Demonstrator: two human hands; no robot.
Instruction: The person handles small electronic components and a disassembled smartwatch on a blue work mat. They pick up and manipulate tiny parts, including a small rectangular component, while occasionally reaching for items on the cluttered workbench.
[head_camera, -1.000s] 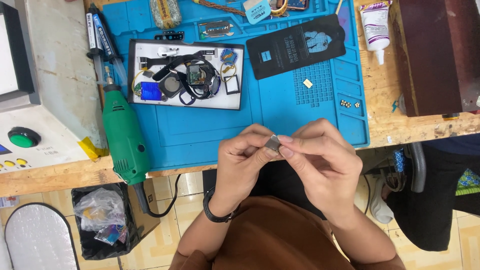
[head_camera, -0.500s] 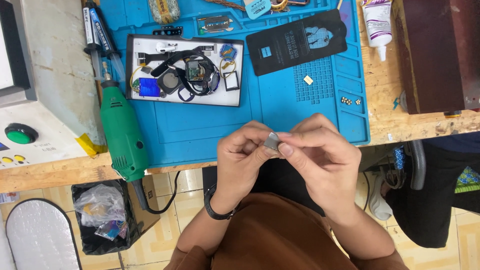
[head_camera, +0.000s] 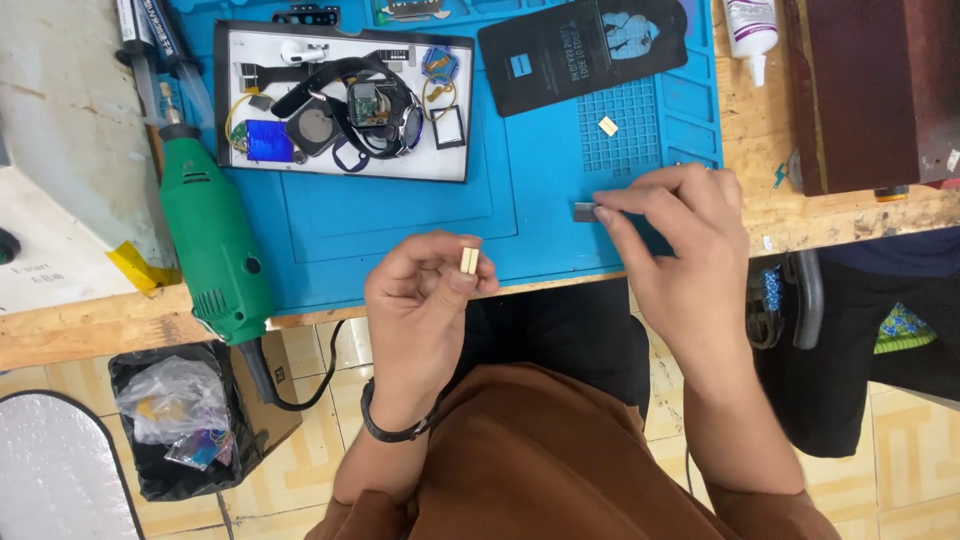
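Left hand pinched a small pale rectangular part upright above the counter edge, face exposed for inspection. Right hand gripped a small grey piece low over the blue work mat.

The hands have parted: right hand carries a grey piece to the mat

The left hand was held raised, wrist bent, thumb and forefinger pinched together at the tips. The right hand was extended forward and apart from it, fingers curled, forefinger and thumb likewise pinched shut.
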